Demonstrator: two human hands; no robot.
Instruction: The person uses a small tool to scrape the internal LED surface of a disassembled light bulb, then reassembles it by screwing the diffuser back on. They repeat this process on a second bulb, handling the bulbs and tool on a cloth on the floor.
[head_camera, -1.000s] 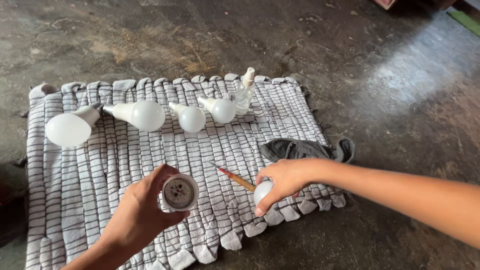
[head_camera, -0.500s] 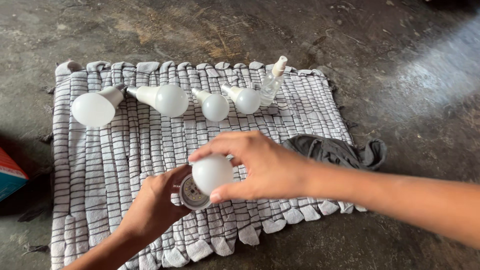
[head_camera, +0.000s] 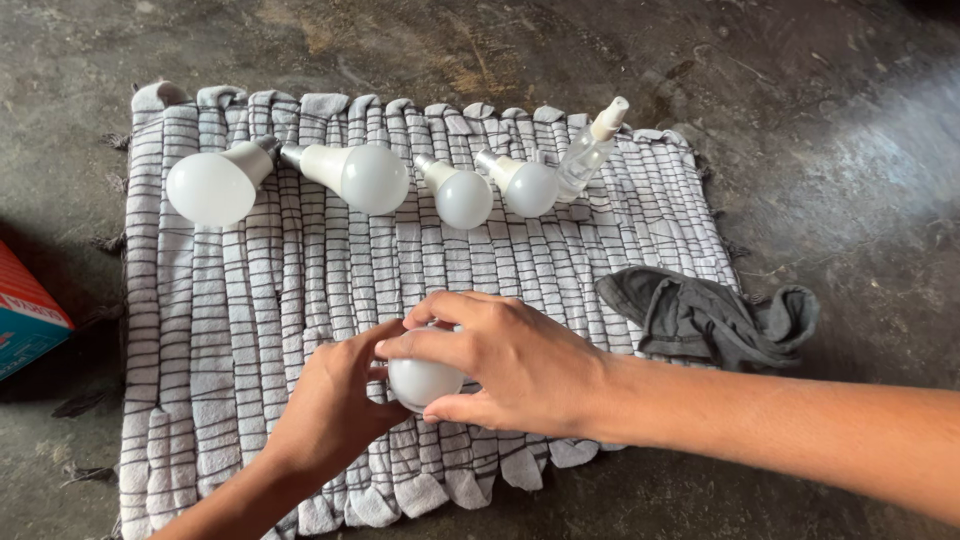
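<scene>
Both hands meet over mat (head_camera: 250, 330) near front edge. Right hand (head_camera: 505, 365) curled around white bulb dome (head_camera: 420, 380); left hand (head_camera: 330, 410) closed on its base, hidden. Dome likely light, smooth, slippery, crackable; grip broad round part, gently.
</scene>
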